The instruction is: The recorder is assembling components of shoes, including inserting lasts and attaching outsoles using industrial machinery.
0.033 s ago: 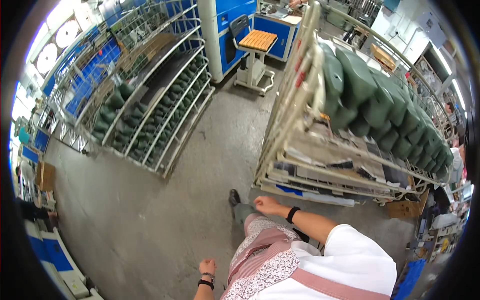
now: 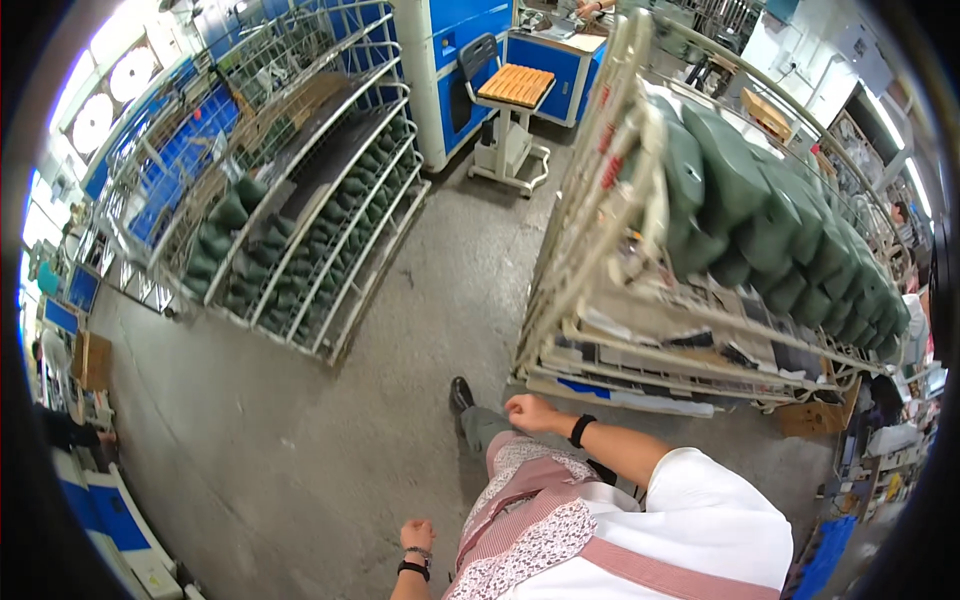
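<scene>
fingers [image 2: 516, 405] of our right hand [image 2: 536, 413] curl into a loose fist, and we see nothing in their hold; the hand hangs over our grey trouser leg [image 2: 485, 427], a black wristband [image 2: 582, 431] just behind it. our left hand [image 2: 417, 534] hangs lower, out over the grey floor [image 2: 260, 440], to the left of our pink apron [image 2: 500, 510] with its lace trim. its fingers are folded in as well, and we cannot tell whether anything small lies inside them. a bracelet [image 2: 417, 552] and a dark strap [image 2: 412, 570] circle that wrist.

nearest our right hand, ahead and to the right, stands a cream tubular rack [image 2: 655, 200]; hand and rack are apart. its upper level carries a slanting pile of dark green moulded pieces [image 2: 765, 215], packed against one another, and its lower shelves hold flat sheets [image 2: 612, 325]. a cardboard box [image 2: 812, 416] sits low at its right end.

to the left, well apart from our hands, a second rack [image 2: 372, 285] holds rows of similar green shapes [image 2: 230, 210]. between the racks, farther off, we see a chair [image 2: 515, 88] with a slatted wooden seat, beside a blue and white cabinet [image 2: 470, 22]. our black shoe [image 2: 461, 393] points forward.
</scene>
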`<state>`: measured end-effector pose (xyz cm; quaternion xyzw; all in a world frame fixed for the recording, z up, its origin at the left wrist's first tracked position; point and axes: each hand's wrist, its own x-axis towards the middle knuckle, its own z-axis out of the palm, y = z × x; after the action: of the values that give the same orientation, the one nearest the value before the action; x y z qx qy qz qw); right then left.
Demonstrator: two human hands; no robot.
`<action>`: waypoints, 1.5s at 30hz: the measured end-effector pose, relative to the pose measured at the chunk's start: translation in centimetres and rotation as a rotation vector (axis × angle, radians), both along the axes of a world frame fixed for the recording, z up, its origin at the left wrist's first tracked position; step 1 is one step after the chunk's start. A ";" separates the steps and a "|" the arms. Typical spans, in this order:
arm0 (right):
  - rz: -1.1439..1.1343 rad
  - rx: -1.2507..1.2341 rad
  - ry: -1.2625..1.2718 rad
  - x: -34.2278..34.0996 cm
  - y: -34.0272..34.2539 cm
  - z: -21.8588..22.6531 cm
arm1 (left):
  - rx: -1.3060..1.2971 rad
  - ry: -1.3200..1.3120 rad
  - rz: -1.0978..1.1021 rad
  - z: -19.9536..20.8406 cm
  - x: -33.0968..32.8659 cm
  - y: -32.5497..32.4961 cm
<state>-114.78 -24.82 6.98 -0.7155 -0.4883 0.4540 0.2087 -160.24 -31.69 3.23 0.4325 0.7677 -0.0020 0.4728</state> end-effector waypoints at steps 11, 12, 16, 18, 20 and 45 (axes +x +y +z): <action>0.160 -0.010 0.068 -4.2 39.4 2.3 | 0.089 0.152 -0.344 -2.0 3.8 30.0; 0.155 0.126 0.127 -2.5 42.1 4.8 | 0.090 0.132 -0.421 -1.7 6.3 34.8; 0.101 0.268 0.226 3.2 51.1 10.9 | 0.152 0.141 -0.623 -2.7 12.5 48.8; -0.083 0.281 0.243 7.9 54.6 10.3 | 0.166 0.140 -0.712 -3.3 15.5 54.7; -0.192 0.242 0.116 14.0 58.0 9.0 | 0.173 0.139 -0.797 -4.1 18.3 60.6; -1.066 -0.287 0.013 77.4 56.5 -4.2 | 0.065 -0.182 -0.980 -5.0 91.9 102.9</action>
<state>-37.42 31.68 2.78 -0.8820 0.0099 0.3519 0.3132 -68.36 71.25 -1.80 0.7552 0.4297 -0.1623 0.4677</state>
